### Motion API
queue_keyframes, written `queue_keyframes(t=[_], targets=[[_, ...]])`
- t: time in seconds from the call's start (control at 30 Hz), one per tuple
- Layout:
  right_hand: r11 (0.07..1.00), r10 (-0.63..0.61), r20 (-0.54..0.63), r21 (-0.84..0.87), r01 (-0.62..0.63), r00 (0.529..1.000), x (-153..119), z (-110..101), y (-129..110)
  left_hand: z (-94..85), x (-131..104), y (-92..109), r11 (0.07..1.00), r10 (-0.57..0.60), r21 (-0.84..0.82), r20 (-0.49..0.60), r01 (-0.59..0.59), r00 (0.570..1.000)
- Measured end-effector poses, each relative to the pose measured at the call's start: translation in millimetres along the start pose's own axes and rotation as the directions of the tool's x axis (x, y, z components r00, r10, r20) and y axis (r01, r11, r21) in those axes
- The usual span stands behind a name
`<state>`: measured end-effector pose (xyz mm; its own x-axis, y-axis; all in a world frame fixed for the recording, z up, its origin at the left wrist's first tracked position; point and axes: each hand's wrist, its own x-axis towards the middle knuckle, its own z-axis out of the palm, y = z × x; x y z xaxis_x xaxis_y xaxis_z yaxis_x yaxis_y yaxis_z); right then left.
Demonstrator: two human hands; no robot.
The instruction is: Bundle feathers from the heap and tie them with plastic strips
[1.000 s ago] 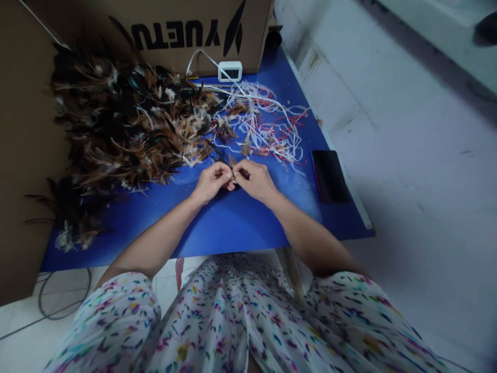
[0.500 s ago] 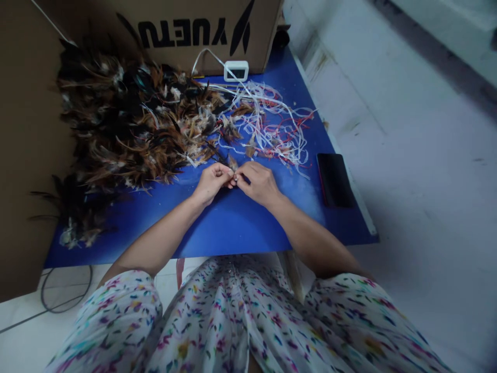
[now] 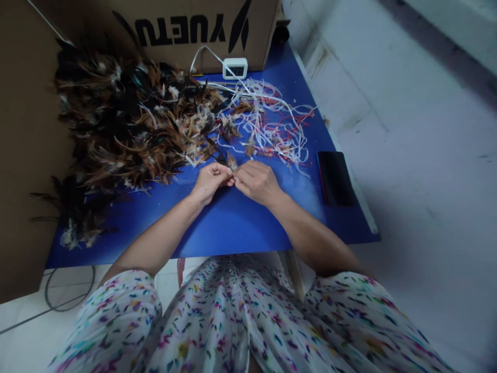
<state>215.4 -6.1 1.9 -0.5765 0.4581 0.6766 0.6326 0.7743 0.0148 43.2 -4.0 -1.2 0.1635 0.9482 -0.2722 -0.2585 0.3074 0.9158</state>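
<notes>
A small bunch of feathers, brown and dark, sticks up between my fingertips over the blue tabletop. My left hand is closed, thumb and index finger pinching the bunch near its base. Right against it, my right hand is also closed, its fingertips pressed together at the same base; the exact grip there is too small to make out. Just beyond my hands lies a tangle of white and red ribbons. To the left spreads a large pile of brown and black feathers.
A cardboard box stands at the back, with a small white digital display before it. At the right edge of the blue table lies a phone. A darker feather clump sits at the front left.
The fingers of my right hand have curled in closer over the base of the feather bunch. My left hand keeps its pinch, nearly still. The view has shifted slightly.
</notes>
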Motion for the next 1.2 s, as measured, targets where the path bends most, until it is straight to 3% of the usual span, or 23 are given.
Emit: queue_keyframes(t=[0.17,0.3,0.4,0.5,0.63,0.8,0.87,1.03,1.2], targets=[[1.0,0.011,0.046,-0.006,-0.011,0.999,0.2,-0.5,-0.8,-0.4,0.3,1.0,1.0,-0.003,0.01,-0.005,0.003,1.0],[0.954,0.179,0.034,0.239,-0.182,0.983,-2.9,4.1,-1.1,-2.2,1.0,1.2,0.999,0.03,0.02,0.013,-0.03,0.999],[0.795,0.375,0.061,0.492,-0.355,0.925,-5.0,8.4,-0.8,-3.8,1.7,0.1,0.996,0.078,0.028,0.036,-0.079,0.996],[0.636,0.495,0.156,0.605,-0.479,0.855,-5.6,11.6,-0.8,-4.9,2.4,-2.4,0.99,0.125,0.056,0.076,-0.129,0.989],[0.444,0.56,0.286,0.688,-0.573,0.777,-4.2,15.2,-2.7,-6.1,3.4,-6.3,0.971,0.199,0.114,0.105,-0.211,0.974],[0.046,0.632,0.468,0.773,-0.633,0.617,-1.5,22.1,-4.6,-9.8,5.9,-8.5,0.923,0.28,0.231,0.148,-0.308,0.949],[-0.066,0.641,0.517,0.774,-0.63,0.567,-0.3,24.2,-4.6,-11.7,7.6,-8.7,0.894,0.319,0.28,0.155,-0.351,0.935],[-0.182,0.662,0.566,0.758,-0.627,0.492,2.0,25.4,-3.8,-14.9,10.5,-8.9,0.86,0.342,0.328,0.199,-0.391,0.918],[-0.218,0.698,0.567,0.751,-0.624,0.438,5.7,25.1,-4.7,-15.6,11.3,-11.0,0.824,0.385,0.361,0.21,-0.437,0.899]])
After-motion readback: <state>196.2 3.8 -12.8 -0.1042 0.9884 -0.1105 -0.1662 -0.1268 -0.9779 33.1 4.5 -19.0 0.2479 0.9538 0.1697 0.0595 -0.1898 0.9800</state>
